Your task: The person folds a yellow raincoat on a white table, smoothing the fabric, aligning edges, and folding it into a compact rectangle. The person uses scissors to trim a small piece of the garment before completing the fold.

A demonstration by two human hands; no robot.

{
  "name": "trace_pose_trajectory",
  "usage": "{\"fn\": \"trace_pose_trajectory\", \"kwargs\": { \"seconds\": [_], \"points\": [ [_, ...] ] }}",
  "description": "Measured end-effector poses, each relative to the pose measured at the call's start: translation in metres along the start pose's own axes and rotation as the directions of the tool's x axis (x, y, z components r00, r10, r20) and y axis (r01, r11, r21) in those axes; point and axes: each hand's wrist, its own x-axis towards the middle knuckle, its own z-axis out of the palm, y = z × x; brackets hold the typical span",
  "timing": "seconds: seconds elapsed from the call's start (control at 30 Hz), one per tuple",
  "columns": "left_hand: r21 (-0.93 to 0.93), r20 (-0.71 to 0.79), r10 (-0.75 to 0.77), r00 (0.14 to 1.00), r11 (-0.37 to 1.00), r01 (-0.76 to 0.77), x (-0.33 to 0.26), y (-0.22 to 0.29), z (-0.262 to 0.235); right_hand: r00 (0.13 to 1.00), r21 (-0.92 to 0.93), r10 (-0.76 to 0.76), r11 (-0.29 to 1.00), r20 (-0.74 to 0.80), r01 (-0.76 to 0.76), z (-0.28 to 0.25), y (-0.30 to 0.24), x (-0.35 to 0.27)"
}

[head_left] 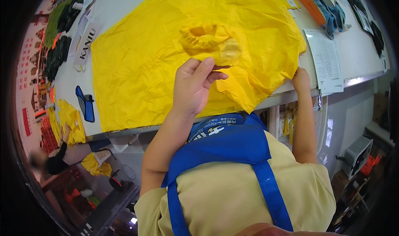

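Note:
A large, thin yellow sheet-like garment (137,70) lies spread over the white table, creased all over. Near its middle a gathered, elastic-looking opening (203,34) stands up, with a shiny, see-through patch beside it. Just below that opening, my left hand (193,84) pinches a fold of the yellow material between thumb and forefinger, the other fingers curled. At the garment's right edge, by the table's front rim, my right hand (301,79) is closed on the material; its fingertips are partly hidden.
Printed paper sheets (324,59) lie right of the garment. Beyond them are blue cloth gloves (328,14) and an orange bar (306,2). A blue-and-black pouch (85,104) and a white lettered box (85,43) sit on the left. Another person (58,157) handles yellow material (70,119) at far left.

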Motion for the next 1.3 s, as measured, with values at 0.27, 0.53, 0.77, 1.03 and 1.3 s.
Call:
{"fn": "trace_pose_trajectory", "kwargs": {
  "seconds": [0.27,0.53,0.77,1.03,1.3],
  "points": [
    [-0.103,0.030,-0.017,0.999,0.994,0.020,-0.011,0.009,-0.009,0.895,0.898,0.352,0.426,-0.275,0.108,-0.076,0.016,-0.048],
    [-0.070,0.079,-0.019,0.997,0.997,0.024,-0.016,0.004,-0.014,0.939,0.975,-0.264,-0.103,-0.219,0.198,-0.126,-0.174,-0.099],
    [-0.065,-0.030,0.019,0.999,0.998,-0.021,-0.029,0.003,-0.018,0.539,0.384,-0.607,0.378,-0.583,0.842,-0.121,-0.275,-0.116],
    [0.047,-0.056,0.064,0.996,0.997,-0.061,-0.034,0.007,-0.019,0.736,0.798,-0.542,0.182,-0.406,0.575,-0.109,-0.280,-0.117],
    [-0.098,0.000,-0.032,1.000,0.995,0.031,-0.031,0.013,-0.030,0.285,0.277,-0.743,0.139,-0.606,0.951,-0.108,-0.271,-0.127]
  ]
}}
